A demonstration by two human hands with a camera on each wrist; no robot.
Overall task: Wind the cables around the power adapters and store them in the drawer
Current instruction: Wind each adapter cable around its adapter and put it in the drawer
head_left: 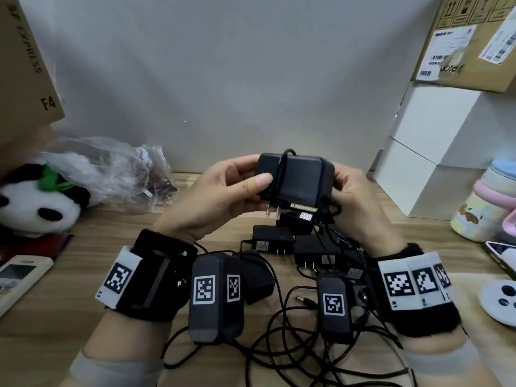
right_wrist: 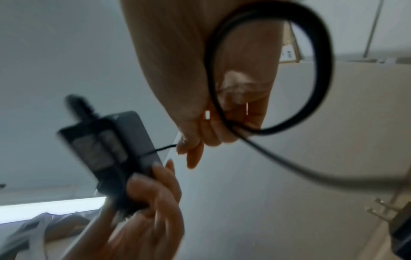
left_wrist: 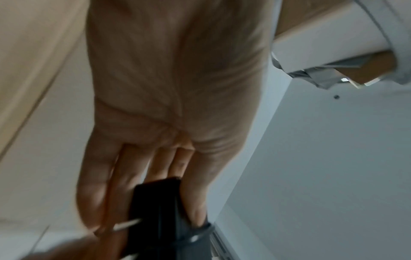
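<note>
Black adapter (head_left: 298,177), black-and-white panda toy (head_left: 36,202), wood-grain table (head_left: 83,275).

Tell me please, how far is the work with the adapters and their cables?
Early stage. Done: nothing visibly finished; no drawer is in view. In hand: the left hand grips one adapter with a few cable turns already around it, while the right hand holds its cable. Left: several adapters with loose cables lie on the table.

both hands (head_left: 223,196) (head_left: 353,199) raised, fingers curled in a grip
</note>
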